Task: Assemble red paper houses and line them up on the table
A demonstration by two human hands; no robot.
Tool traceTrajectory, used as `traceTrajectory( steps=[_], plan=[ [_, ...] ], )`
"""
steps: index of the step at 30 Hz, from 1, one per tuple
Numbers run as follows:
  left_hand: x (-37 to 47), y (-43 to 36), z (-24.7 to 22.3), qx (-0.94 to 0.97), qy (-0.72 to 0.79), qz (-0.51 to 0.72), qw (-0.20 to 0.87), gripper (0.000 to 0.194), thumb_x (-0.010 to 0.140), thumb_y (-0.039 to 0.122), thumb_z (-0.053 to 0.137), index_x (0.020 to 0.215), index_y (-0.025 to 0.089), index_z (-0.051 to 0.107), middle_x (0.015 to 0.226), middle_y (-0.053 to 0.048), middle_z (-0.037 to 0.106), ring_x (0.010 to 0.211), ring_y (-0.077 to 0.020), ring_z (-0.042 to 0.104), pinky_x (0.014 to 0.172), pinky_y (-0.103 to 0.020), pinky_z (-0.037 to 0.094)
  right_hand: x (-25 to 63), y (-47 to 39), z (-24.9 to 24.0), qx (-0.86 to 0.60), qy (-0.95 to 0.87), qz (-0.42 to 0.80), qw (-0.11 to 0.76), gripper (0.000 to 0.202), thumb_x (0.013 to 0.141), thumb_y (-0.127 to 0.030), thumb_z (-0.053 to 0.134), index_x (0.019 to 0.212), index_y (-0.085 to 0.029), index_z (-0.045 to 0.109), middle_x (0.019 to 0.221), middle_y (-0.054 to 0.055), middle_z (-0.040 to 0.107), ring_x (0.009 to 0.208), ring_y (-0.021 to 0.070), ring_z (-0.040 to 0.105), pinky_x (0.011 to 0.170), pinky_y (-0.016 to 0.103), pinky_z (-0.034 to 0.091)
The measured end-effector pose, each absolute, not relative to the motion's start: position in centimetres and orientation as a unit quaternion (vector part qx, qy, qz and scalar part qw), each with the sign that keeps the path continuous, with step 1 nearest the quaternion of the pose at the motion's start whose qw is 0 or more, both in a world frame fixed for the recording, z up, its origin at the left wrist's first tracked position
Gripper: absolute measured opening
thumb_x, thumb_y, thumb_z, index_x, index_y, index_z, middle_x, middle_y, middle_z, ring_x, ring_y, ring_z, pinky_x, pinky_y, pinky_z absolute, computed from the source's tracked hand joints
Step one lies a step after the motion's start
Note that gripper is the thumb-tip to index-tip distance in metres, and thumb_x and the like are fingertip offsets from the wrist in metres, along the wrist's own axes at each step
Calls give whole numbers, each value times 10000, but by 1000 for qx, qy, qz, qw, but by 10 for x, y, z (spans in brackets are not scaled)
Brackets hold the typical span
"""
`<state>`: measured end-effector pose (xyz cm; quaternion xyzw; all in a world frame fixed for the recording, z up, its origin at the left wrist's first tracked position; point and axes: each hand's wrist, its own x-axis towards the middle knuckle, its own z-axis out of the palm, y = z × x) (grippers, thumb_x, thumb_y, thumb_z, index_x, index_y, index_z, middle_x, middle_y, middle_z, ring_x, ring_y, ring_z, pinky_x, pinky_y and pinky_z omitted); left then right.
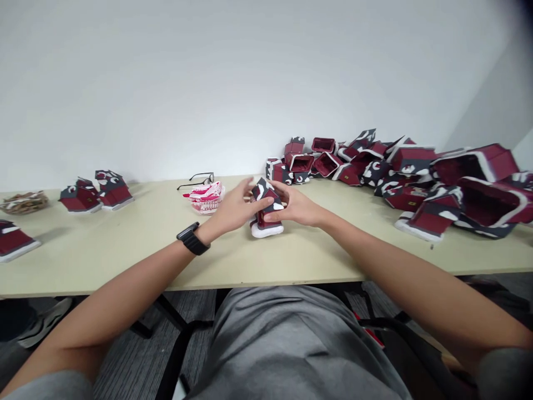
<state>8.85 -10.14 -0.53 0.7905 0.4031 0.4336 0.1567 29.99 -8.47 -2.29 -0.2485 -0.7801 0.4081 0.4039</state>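
A small dark-red house with a dark, white-patched roof and a white base stands on the pale table in front of me. My left hand, with a black watch on the wrist, grips it from the left, its thumb across the front. On the right side, my right hand holds the same house with the thumb low on its front. The fingers behind the house are partly hidden. Just left of my left hand lies a red-and-white bundle.
Many similar houses lie heaped at the right of the table. Two more stand at the left, another at the left edge. Glasses lie near the wall, a bag of brown pieces far left.
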Motion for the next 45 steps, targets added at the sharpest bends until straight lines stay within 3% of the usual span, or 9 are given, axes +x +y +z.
traceTrajectory(
  steps=[3, 6, 12, 17, 22, 25, 29, 36, 45],
  plan=[
    [79, -113, -4, 788, 435, 385, 203, 536, 850, 569, 745, 1217, 183, 688, 1137, -100, 741, 949, -241, 697, 842, -380, 552, 303, -86, -26, -248, -783, 426, 379, 1010, 702, -378, 919, 1562, -332, 393, 1572, 107, 475, 1446, 296, 471, 1183, 496, 424],
    [48, -130, -5, 761, 466, 390, 226, 616, 789, 562, 797, 1249, 178, 653, 1031, -77, 738, 883, -235, 695, 783, -372, 554, 311, -80, -28, -257, -759, 460, 383, 985, 798, -426, 846, 1609, -378, 290, 1577, 115, 453, 1450, 288, 466, 1170, 532, 440],
    [-58, -166, -7, 695, 554, 391, 238, 617, 783, 597, 787, 1250, 219, 648, 1265, -83, 723, 1131, -293, 696, 989, -421, 552, 322, -74, -25, -271, -704, 511, 412, 781, 878, -432, 767, 1553, -411, 374, 1565, 84, 459, 1397, 277, 520, 1112, 532, 518],
    [-175, -164, 5, 575, 734, 357, 60, 774, 756, 717, 721, 1302, 189, 572, 1314, -114, 693, 1177, -344, 666, 1026, -467, 522, 324, -74, -22, -280, -695, 508, 425, 815, 832, -383, 805, 1542, -399, 405, 1554, 91, 476, 1391, 292, 516, 1113, 552, 515],
    [-249, -153, 18, 492, 790, 275, -242, 691, 868, 584, 598, 1346, 97, 486, 1497, -232, 537, 1413, -428, 464, 1177, -610, 337, 324, -70, -26, -288, -711, 496, 407, 727, 826, -357, 801, 1486, -369, 495, 1519, 92, 518, 1328, 288, 559, 1099, 550, 521],
    [-232, -140, 20, 524, 738, 323, -275, 546, 884, 606, 572, 1239, 192, 553, 1345, -117, 657, 1277, -350, 567, 1142, -553, 412, 322, -69, -26, -296, -720, 486, 397, 679, 803, -324, 800, 1437, -339, 556, 1473, 99, 563, 1274, 292, 592, 1055, 536, 553],
    [-157, -119, 17, 647, 651, 355, -176, 309, 950, 530, 549, 1137, 292, 606, 983, 36, 728, 865, -212, 656, 906, -396, 538, 321, -67, -27, -333, -736, 436, 398, 594, 820, -288, 762, 1390, -286, 594, 1435, 104, 603, 1245, 282, 616, 1038, 501, 555],
    [-26, -74, 22, 826, 457, 261, -203, 378, 1007, 425, 440, 1247, 225, 653, 1080, -100, 736, 956, -280, 674, 896, -415, 504, 337, -48, -28, -462, -756, 225, 407, 356, 864, -152, 654, 1217, -177, 694, 1393, 121, 662, 1294, 282, 599, 1125, 460, 455],
    [3, -47, 4, 810, 424, 351, -202, 338, 1007, 403, 455, 1122, 203, 702, 1114, -106, 755, 1084, -296, 646, 996, -442, 479, 335, -38, -35, -490, -761, 195, 378, 356, 870, -89, 637, 1218, -140, 695, 1380, 124, 676, 1280, 256, 619, 1102, 382, 466]
  ],
)
